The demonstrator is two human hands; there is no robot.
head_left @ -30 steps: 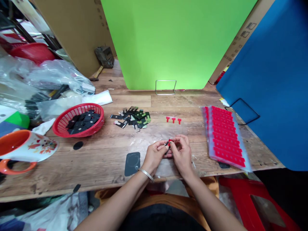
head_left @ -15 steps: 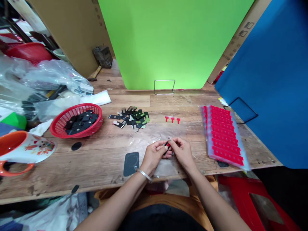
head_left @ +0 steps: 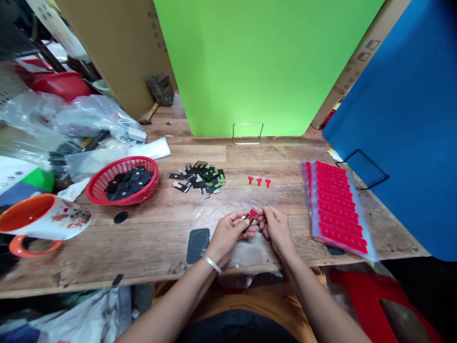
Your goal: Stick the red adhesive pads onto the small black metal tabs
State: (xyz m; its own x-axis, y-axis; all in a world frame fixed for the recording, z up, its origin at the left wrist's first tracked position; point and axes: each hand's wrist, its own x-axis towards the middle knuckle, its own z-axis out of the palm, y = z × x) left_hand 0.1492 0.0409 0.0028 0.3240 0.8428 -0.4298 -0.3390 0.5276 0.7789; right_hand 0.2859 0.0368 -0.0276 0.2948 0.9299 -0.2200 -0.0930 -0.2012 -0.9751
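Observation:
Between the thumb and fingers of my left hand (head_left: pixel 231 232) is a small flat black piece (head_left: pixel 246 226) with a red sticker (head_left: pixel 253 214) on its upper end. Just to the right, my right hand (head_left: pixel 277 227) is closed in a pinch, apart from the piece; whatever its fingertips hold is too small to make out. Beyond my hands lie several red T-shaped stickers (head_left: pixel 259 181) in a row. A loose pile of black and silvery flat pieces (head_left: pixel 205 177) is to their left. Sheets of red stickers (head_left: pixel 337 205) on clear backing lie at the right.
A red basket (head_left: pixel 93 190) of black pieces stands at the left, beside an orange and white mug (head_left: pixel 67 216). Plastic bags (head_left: pixel 103 114) crowd the far left. A green panel (head_left: pixel 246 66) and a blue panel (head_left: pixel 400 133) stand behind the wooden table (head_left: pixel 153 247).
My right hand has drawn back from the black piece, and more of its red sticker shows in my left hand. The view has shifted slightly.

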